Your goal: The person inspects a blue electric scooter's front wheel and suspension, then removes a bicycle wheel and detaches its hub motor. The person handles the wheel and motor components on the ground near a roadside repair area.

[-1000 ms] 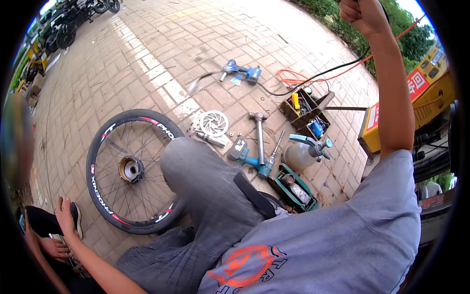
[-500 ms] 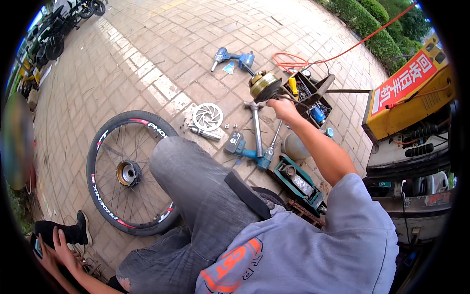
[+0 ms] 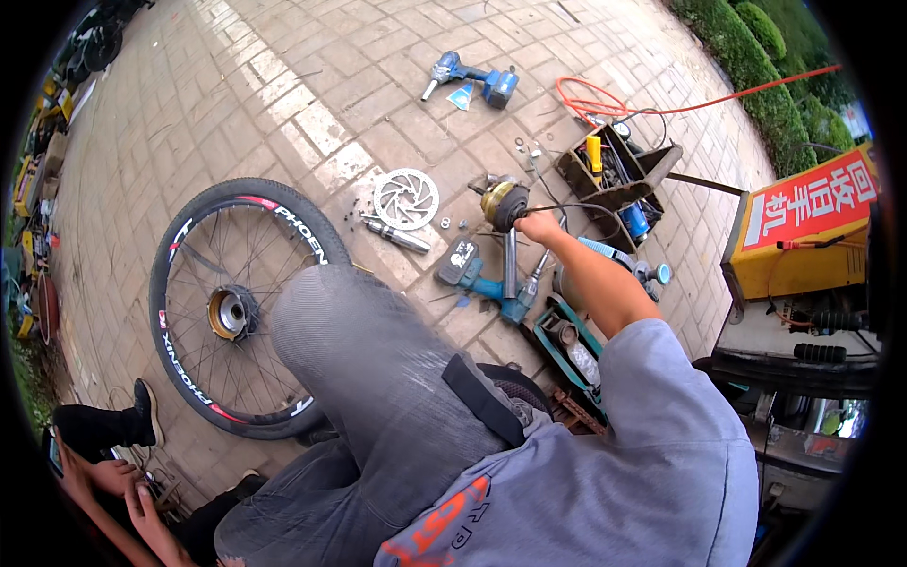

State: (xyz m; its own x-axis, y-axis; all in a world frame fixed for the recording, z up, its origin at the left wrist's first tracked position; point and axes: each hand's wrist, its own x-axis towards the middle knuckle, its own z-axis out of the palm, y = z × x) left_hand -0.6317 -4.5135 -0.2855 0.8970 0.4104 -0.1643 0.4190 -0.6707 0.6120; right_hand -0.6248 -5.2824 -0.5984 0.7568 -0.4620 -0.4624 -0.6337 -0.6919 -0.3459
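Note:
My right hand [image 3: 540, 227] reaches out over the paving, its fingers closed round the end of a brass-coloured and black hub motor core [image 3: 504, 202]. A dark cable trails from the core toward the toolbox. Just beneath it lies a hammer [image 3: 511, 265], its head hidden behind the core. To the left, a bicycle wheel [image 3: 162, 302] lies flat with an open hub shell [image 3: 230, 312] at its centre. Between wheel and hand are a slotted brake disc [image 3: 406, 199] and a silver cylindrical tool [image 3: 402, 237]. My left hand is out of sight.
A teal cordless impact wrench [image 3: 482, 283] and a green floor jack [image 3: 569, 342] lie near my knee. Farther off are a blue cordless wrench [image 3: 472, 79], an open toolbox [image 3: 619, 197] and an orange hose [image 3: 590, 102]. Another person's hands [image 3: 118, 482] are at lower left.
My right hand has brought the motor core nearer and leftward, away from the toolbox and over the hammer's head. The view has shifted a little.

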